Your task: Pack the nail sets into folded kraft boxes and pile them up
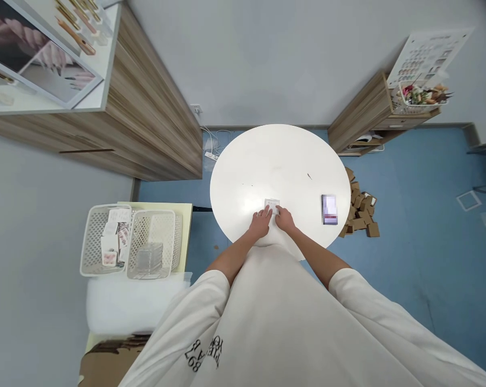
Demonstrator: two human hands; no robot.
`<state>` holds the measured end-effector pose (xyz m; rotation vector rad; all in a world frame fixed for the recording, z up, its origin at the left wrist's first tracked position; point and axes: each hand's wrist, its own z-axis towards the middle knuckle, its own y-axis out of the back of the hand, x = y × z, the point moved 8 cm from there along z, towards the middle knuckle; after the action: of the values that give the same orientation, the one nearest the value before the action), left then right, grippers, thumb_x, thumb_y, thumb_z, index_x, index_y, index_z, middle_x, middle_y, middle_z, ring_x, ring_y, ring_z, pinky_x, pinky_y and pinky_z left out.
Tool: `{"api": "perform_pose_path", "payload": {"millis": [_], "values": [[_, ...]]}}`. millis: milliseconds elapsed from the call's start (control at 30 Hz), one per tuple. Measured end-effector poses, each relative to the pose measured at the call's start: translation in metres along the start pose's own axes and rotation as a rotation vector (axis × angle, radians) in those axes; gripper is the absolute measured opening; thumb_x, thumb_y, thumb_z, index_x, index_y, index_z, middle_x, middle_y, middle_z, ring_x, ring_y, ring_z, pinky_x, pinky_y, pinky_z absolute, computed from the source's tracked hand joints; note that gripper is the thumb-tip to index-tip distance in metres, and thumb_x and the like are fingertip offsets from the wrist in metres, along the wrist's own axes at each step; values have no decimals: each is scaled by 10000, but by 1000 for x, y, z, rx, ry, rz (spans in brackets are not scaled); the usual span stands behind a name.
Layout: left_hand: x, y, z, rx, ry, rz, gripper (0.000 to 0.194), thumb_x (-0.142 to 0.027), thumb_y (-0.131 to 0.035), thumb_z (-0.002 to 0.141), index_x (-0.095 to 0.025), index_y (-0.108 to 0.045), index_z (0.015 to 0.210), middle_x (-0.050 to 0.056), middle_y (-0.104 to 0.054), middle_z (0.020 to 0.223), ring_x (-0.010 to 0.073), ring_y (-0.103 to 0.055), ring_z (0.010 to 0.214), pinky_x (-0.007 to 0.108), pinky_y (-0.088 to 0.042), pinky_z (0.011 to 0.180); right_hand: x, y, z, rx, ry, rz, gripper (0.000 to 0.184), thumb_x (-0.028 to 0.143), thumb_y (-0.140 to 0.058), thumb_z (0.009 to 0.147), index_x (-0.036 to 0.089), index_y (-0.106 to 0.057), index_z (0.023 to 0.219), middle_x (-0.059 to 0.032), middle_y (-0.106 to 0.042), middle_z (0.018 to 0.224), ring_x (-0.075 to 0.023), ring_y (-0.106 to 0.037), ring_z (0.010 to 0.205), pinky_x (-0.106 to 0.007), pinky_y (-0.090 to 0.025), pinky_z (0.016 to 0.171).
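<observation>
A small, flat, whitish packet with faint print (272, 203) lies on the round white table (275, 145), close to its near edge. At the packet's near left corner is my left hand (261, 222), its fingers closed on that edge; a ring shows on one finger. My right hand (285, 219) is curled, with a fingertip and thumb pressed at the near right corner. The packet's near edge is partly covered by my fingers. Farther right on the table lies a phone with a lit screen (330, 208).
A small dark sliver (309, 176) lies on the table. Left stand white baskets (151, 213) with cards and clear plastic cases, beside a tall wood-grain cabinet (154, 97). Small brown cardboard boxes (359, 212) are heaped on the blue floor at right. A power strip (211, 156) lies behind.
</observation>
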<state>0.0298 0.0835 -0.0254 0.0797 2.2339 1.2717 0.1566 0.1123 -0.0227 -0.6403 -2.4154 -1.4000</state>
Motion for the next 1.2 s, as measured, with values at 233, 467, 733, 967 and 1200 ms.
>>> {"api": "perform_pose_path", "payload": {"millis": [233, 467, 733, 967, 1200], "values": [[25, 16, -11, -20, 55, -63, 825, -155, -508, 836, -214, -212, 1603, 98, -89, 1701, 355, -274, 1486, 536, -223, 1182, 26, -18, 1, 73, 11, 86, 671, 99, -467, 846, 167, -440, 1513, -109, -637, 1331, -212, -605, 1205, -309, -471, 1023], [93, 39, -48, -76, 187, -52, 810, -132, -475, 842, -185, -209, 1606, 111, -90, 1699, 355, -250, 1494, 543, -209, 1189, 98, -56, 22, 149, 161, 11, 710, 71, -454, 833, 170, -423, 1536, -118, -561, 1425, -230, -551, 1274, -326, -440, 1072], [157, 43, -89, -109, 326, -28, 849, -102, -470, 831, -243, -185, 1618, 69, -120, 1700, 359, -203, 1520, 585, -153, 1219, 164, -98, 32, 235, 286, -166, 775, 95, -502, 820, 207, -357, 1573, -121, -452, 1525, -314, -478, 1314, -408, -453, 1041], [155, 53, -85, -173, 271, -64, 748, -140, -440, 867, -173, -276, 1596, 161, -270, 1646, 362, -193, 1533, 622, -90, 1231, 161, -95, 18, 230, 237, -159, 754, 128, -482, 860, 184, -300, 1589, -142, -391, 1563, -304, -460, 1341, -419, -435, 1066], [145, 68, -82, -193, 195, -7, 696, -199, -447, 897, -148, -300, 1575, 206, -358, 1588, 357, -237, 1518, 591, -133, 1220, 106, -72, -27, 120, 85, -83, 623, 183, -442, 929, 141, -360, 1545, -159, -390, 1552, -254, -449, 1372, -375, -410, 1104]]}}
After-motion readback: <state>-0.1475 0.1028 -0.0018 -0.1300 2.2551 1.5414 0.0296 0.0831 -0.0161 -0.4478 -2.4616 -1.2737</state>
